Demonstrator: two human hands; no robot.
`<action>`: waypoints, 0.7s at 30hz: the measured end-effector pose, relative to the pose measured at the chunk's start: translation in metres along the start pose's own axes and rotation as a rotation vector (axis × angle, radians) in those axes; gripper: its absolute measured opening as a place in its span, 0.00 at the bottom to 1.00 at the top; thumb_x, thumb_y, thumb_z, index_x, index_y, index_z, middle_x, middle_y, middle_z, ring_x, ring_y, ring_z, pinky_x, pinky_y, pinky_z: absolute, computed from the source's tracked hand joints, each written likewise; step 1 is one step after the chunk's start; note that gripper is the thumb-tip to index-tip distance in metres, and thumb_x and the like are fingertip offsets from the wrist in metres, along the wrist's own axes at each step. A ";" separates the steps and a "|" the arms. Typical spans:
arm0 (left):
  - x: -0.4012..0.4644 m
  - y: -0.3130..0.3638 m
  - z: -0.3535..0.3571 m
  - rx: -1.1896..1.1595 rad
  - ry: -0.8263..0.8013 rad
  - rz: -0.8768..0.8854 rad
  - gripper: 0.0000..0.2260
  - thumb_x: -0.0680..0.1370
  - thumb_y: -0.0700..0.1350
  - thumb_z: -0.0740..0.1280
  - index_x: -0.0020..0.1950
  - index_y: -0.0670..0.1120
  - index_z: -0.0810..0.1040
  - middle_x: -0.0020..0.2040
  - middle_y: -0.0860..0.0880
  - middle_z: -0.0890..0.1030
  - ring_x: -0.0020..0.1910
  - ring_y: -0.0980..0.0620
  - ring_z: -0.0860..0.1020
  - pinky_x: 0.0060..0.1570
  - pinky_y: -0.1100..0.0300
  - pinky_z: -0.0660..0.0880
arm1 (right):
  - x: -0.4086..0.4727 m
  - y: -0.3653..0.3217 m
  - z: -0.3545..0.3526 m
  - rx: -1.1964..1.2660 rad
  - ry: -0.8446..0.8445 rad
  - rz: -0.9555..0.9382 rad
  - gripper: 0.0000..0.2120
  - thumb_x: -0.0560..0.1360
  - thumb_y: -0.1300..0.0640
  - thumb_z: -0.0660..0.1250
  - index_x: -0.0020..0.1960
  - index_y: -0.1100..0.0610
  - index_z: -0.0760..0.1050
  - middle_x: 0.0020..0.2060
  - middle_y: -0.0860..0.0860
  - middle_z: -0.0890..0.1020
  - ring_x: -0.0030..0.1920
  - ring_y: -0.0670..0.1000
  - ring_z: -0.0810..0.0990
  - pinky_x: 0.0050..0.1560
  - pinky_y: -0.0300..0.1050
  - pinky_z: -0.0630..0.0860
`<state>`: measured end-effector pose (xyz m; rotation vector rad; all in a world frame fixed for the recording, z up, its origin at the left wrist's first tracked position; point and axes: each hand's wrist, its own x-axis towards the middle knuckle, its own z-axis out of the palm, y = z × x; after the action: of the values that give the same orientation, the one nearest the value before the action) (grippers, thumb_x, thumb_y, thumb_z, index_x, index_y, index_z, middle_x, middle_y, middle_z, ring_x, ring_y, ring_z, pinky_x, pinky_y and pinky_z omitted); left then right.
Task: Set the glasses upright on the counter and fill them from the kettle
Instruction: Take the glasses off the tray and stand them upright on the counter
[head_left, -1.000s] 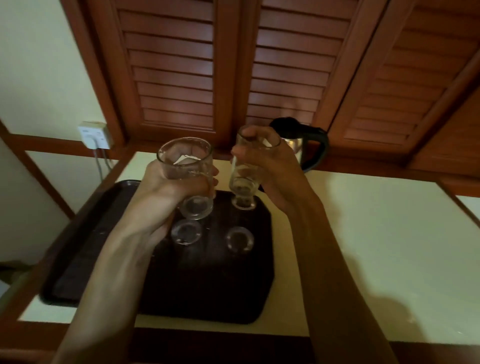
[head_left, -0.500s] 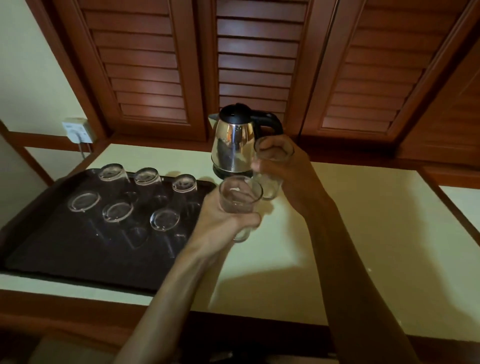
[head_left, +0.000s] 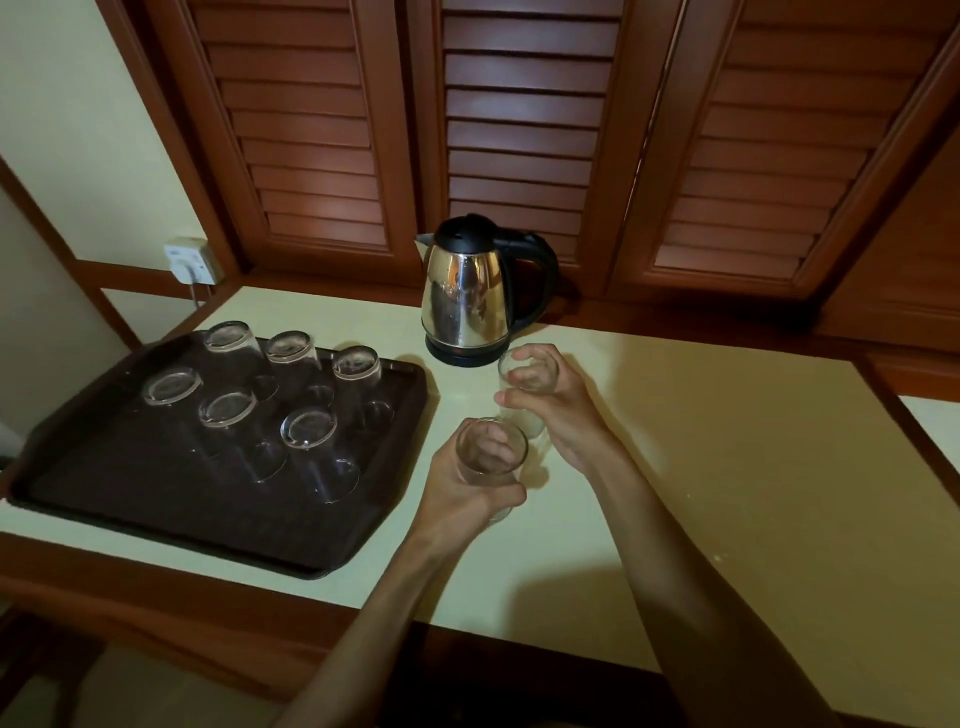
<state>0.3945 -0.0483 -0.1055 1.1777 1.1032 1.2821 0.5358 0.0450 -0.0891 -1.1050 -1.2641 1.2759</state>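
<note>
My left hand (head_left: 457, 493) grips a clear glass (head_left: 491, 452), mouth up, low over the pale counter (head_left: 727, 467) to the right of the tray. My right hand (head_left: 558, 410) holds a second upright glass (head_left: 527, 376) just behind it, in front of the kettle; whether either base touches the counter I cannot tell. The steel kettle (head_left: 467, 291) with black lid and handle stands on its base at the back of the counter. Several more glasses (head_left: 309, 431) stand upside down on the dark tray (head_left: 130, 493) at the left.
Wooden louvred doors (head_left: 519, 130) rise behind the counter. A wall socket (head_left: 189, 257) with a cord sits at the back left. The counter's wooden front edge (head_left: 208, 597) runs below the tray. Bare counter surface stretches to the right of my hands.
Both hands carried their glasses from above the tray rightward and down to the counter in front of the kettle. The view has shifted right and down, showing the kettle fully.
</note>
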 end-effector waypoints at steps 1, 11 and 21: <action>0.001 -0.003 0.000 -0.003 0.001 -0.004 0.20 0.63 0.19 0.71 0.52 0.31 0.75 0.42 0.46 0.80 0.43 0.52 0.80 0.44 0.63 0.79 | 0.000 0.002 -0.001 0.000 -0.001 0.009 0.26 0.59 0.60 0.81 0.55 0.51 0.78 0.50 0.58 0.81 0.53 0.51 0.82 0.56 0.46 0.78; 0.003 -0.015 0.004 0.018 0.011 -0.021 0.20 0.62 0.22 0.73 0.48 0.39 0.77 0.42 0.48 0.81 0.44 0.47 0.79 0.48 0.40 0.79 | 0.003 0.022 -0.007 0.007 -0.005 0.024 0.28 0.56 0.56 0.82 0.55 0.49 0.79 0.52 0.59 0.80 0.52 0.52 0.81 0.61 0.59 0.78; -0.002 -0.014 0.006 0.083 -0.017 -0.004 0.21 0.66 0.25 0.77 0.56 0.35 0.77 0.51 0.33 0.83 0.51 0.33 0.82 0.54 0.41 0.81 | 0.004 0.026 -0.009 -0.031 -0.030 0.018 0.25 0.61 0.58 0.81 0.54 0.44 0.79 0.51 0.56 0.82 0.54 0.52 0.82 0.64 0.57 0.77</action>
<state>0.4014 -0.0494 -0.1190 1.2453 1.1545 1.2313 0.5432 0.0512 -0.1153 -1.1250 -1.3028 1.2950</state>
